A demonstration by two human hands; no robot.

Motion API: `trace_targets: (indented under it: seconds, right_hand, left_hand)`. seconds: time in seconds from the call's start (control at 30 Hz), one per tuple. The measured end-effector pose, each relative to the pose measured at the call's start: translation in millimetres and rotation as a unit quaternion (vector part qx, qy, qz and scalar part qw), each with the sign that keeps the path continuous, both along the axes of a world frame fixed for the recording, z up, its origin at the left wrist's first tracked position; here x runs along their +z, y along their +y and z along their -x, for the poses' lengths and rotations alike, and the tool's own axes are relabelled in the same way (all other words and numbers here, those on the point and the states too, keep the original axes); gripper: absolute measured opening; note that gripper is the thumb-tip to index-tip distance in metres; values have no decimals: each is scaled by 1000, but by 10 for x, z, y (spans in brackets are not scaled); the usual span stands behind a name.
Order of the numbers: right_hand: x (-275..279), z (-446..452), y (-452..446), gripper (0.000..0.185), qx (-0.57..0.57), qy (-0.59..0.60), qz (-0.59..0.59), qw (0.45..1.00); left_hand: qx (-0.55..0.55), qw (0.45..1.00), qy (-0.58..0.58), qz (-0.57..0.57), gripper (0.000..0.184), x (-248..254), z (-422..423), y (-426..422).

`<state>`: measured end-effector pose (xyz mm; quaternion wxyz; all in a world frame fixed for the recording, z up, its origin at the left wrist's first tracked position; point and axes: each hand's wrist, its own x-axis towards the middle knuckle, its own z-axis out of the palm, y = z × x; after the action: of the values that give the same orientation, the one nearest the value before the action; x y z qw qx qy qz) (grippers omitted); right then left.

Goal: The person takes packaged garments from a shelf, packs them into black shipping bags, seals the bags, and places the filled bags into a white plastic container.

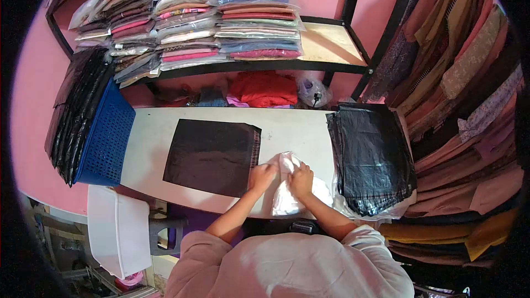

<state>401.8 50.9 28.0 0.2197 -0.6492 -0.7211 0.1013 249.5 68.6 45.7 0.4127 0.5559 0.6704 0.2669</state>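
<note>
A crumpled white bundle point(285, 201), thin cloth or plastic by its look, lies on the table in front of me. My right hand point(301, 181) is closed on its upper part, with the fingers curled into the folds. Just to the left, my left hand point(263, 176) has its fingers drawn together beside the bundle's left edge; what is in them, if anything, is hidden. That hand is also close to the right edge of a flat black plastic mailing bag point(210, 154).
A stack of black plastic bags point(372, 157) lies on the right of the white table point(149, 132). At left stands a blue basket point(107, 138) filled with black packages. Behind, a shelf point(331, 41) holds plastic-wrapped folded clothes point(256, 25). Garments point(441, 77) hang at right.
</note>
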Motion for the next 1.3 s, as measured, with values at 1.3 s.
trace_targets:
  seconds: [1.3]
  right_hand:
    - [662,-345,140,36,366,70,26,927]
  left_hand:
    - [-97,953,190,-215,33,-24,645,-173]
